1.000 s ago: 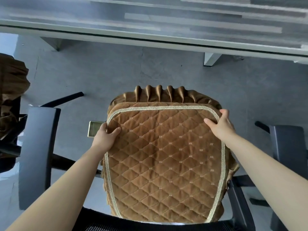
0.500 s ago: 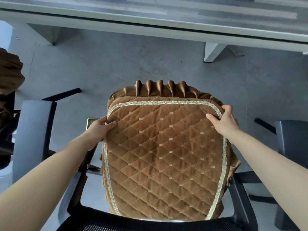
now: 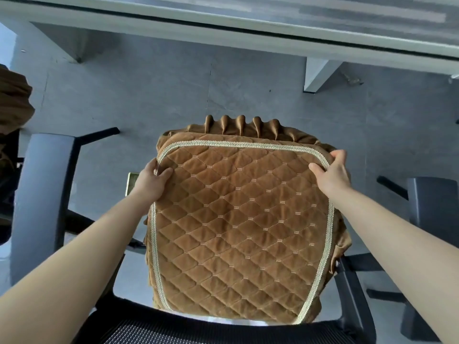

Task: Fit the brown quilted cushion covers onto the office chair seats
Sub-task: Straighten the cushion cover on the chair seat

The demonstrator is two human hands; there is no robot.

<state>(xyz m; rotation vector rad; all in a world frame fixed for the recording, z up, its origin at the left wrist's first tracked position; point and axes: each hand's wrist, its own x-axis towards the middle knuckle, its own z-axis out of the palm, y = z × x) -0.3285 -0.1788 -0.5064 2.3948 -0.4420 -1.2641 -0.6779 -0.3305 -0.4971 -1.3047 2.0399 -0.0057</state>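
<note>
The grey floor (image 3: pixel 154 90) fills most of the view. A desk (image 3: pixel 248 23) spans the 12 o'clock edge, with one white leg (image 3: pixel 316 75) at 1 o'clock. The brown quilted cushion cover (image 3: pixel 238 217) occupies the centre and lies over the office chair seat, which it hides; its pleated skirt (image 3: pixel 241 126) stands in folds along the 12 o'clock edge, and a pale braid trim (image 3: pixel 154 242) outlines the quilted panel. The black mesh chair back (image 3: pixel 149 331) sits at 6 o'clock. A grey armrest (image 3: pixel 42 202) stands at 9 o'clock and a second armrest (image 3: pixel 434 207) at 3 o'clock. More brown fabric (image 3: pixel 13 100) hangs at the 10 o'clock edge. The left hand (image 3: pixel 150 183) grips the cover's 10 o'clock corner, thumb on top and fingers curled under the edge. The right hand (image 3: pixel 331 175) grips the 2 o'clock corner, thumb pressed on the quilting and fingers wrapped over the trim.
</note>
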